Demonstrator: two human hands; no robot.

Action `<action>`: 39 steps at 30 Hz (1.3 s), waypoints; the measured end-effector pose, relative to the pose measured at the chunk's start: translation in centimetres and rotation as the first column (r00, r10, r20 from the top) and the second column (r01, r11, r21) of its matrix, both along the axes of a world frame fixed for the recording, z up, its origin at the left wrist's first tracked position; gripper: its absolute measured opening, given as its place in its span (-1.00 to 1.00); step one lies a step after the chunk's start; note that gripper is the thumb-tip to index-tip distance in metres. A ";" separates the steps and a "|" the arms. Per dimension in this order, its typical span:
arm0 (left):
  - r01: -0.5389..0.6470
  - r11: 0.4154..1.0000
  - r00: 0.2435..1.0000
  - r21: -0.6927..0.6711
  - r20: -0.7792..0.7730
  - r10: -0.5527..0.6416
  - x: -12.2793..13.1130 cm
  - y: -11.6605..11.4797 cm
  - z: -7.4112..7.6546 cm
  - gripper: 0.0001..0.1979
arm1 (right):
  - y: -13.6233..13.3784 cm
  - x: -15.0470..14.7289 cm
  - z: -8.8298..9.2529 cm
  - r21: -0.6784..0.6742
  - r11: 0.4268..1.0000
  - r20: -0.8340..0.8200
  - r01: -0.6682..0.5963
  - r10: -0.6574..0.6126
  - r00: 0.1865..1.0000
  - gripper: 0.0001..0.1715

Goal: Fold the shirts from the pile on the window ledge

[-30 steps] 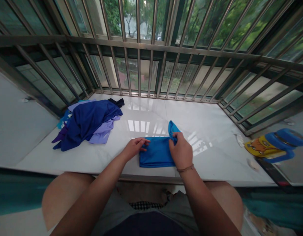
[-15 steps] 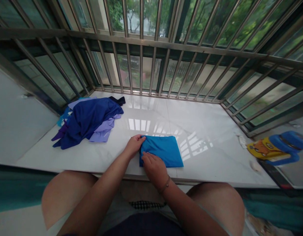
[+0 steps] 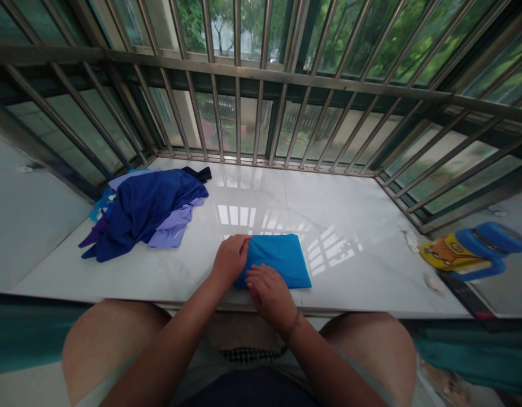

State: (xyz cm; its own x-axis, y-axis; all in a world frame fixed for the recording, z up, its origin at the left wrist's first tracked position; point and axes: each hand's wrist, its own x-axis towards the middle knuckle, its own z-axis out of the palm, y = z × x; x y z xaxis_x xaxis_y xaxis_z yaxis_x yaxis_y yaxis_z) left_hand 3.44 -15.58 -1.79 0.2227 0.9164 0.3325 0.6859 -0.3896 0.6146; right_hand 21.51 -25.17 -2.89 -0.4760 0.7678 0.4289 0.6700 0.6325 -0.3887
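Observation:
A bright blue piece of cloth, folded into a flat rectangle, lies on the white sill near its front edge. My left hand rests over the cloth's left end, fingers stretched out and laid on it, hiding that edge. On the lower left part of the same cloth lies my right hand, its fingers extended and flat. Faint creases run across the fabric near the fingers. Its right end is uncovered and fairly smooth.
To the left sits a loose pile of dark blue and lilac clothes. A blue and yellow bottle stands at the far right beside a dark flat object. Metal window bars enclose the back and sides of the sill.
My left hand has gone from holding the cloth's upper left corner to lying over its left end. My right hand stays on the lower part. The view has shifted slightly.

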 end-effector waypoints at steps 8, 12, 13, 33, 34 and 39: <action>0.092 0.990 0.971 -0.106 -0.210 -0.113 -0.1 0.5 -4.5 -0.44 | 2.9 2.2 -0.5 -0.204 0.964 0.284 0.173 -0.111 0.952 0.02; -0.006 0.999 0.974 -0.040 -0.227 -0.003 -1.5 0.4 -5.3 -0.40 | 4.0 4.5 -0.7 -0.203 0.945 0.322 0.257 -0.183 0.929 -0.14; -0.022 0.999 0.967 -0.024 -0.253 0.015 -1.9 0.2 -5.4 -0.40 | 4.5 5.5 -0.7 -0.196 0.942 0.327 0.272 -0.199 0.924 -0.15; -0.048 0.998 0.874 0.039 -0.483 0.061 -2.7 -2.9 -5.4 -0.25 | 12.7 40.3 -0.6 0.047 0.589 0.562 0.807 -0.684 0.466 -0.32; -0.046 0.998 0.873 0.039 -0.485 0.059 -2.8 -2.9 -5.4 -0.24 | 12.8 41.2 -0.5 0.052 0.548 0.569 0.835 -0.703 0.427 -0.29; -0.041 0.998 0.875 0.037 -0.481 0.054 -2.9 -2.9 -5.6 -0.23 | 12.5 40.3 -0.3 0.083 0.647 0.576 0.758 -0.651 0.493 -0.24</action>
State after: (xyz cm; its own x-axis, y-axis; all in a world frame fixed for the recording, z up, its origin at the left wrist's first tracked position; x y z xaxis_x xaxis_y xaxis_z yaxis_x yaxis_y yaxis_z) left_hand 0.55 -18.44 -7.35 0.3177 0.9229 0.2177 0.9126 -0.3599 0.1938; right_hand 61.85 -12.70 -3.20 0.1636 0.9768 0.1382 0.9758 -0.1809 0.1230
